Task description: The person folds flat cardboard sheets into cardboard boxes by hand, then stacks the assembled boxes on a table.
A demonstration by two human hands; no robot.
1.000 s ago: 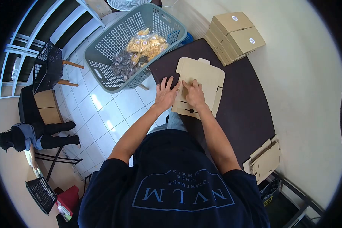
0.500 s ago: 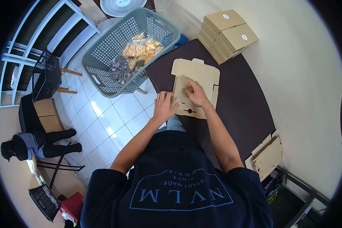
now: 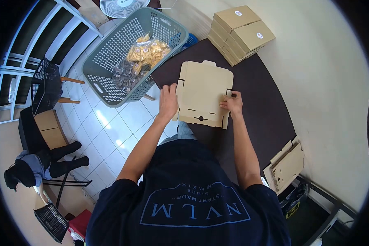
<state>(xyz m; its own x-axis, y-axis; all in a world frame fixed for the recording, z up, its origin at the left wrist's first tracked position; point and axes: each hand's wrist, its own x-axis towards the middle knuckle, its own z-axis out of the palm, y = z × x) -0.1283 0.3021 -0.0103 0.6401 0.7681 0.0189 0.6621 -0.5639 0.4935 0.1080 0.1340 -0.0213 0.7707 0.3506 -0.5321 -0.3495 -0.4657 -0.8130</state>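
Observation:
A flat, die-cut cardboard box lies unfolded on the dark brown table, with slots and a round hole near its front edge. Along its left edge is my left hand, its fingers curled over the side flap. At the opposite edge my right hand pinches the right side flap beside a notch, thumb over the board. Part of each flap is hidden by the fingers.
A grey-green basket with bagged yellow and grey snacks stands left of the table. Closed boxes are stacked at the back right. More flat cardboard lies at the right. Another person is at far left.
My hands have moved apart, the right one from the middle of the cardboard to its right edge, the left one slightly farther left. The view has shifted a little.

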